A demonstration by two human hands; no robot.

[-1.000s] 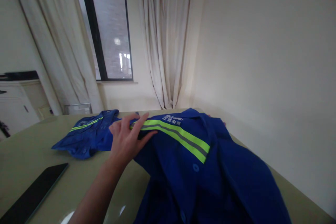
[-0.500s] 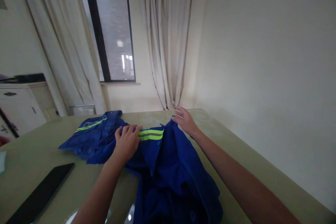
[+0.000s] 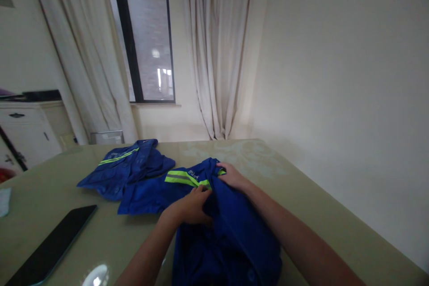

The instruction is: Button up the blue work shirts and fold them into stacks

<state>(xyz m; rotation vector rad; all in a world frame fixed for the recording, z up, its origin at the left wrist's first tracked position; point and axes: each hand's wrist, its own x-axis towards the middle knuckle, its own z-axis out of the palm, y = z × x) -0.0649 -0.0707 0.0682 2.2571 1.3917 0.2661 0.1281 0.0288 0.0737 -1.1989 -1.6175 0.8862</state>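
Observation:
A blue work jacket [image 3: 244, 232] with yellow-green and grey reflective stripes lies crumpled before me, one sleeve stretched out to the left. My left hand [image 3: 192, 205] is closed on its front edge just below the stripe, thumb underneath. Higher up, my right hand [image 3: 233, 176] grips the cloth near the collar, with part of its fingers hidden in the fabric. Beyond the sleeve, a second blue garment [image 3: 124, 167] with the same kind of stripe lies folded on the table.
A black phone-like slab [image 3: 53, 243] lies on the glossy greenish table [image 3: 301, 214] at the left. Something pale [image 3: 4, 201] sits at the table's left edge. Curtains [image 3: 221, 53], a window and a white cabinet [image 3: 30, 125] stand behind; a wall runs along the right.
My left hand has moved right and down from the stripe to the front edge. My right hand has come down onto the collar area. The sleeve now lies extended leftward.

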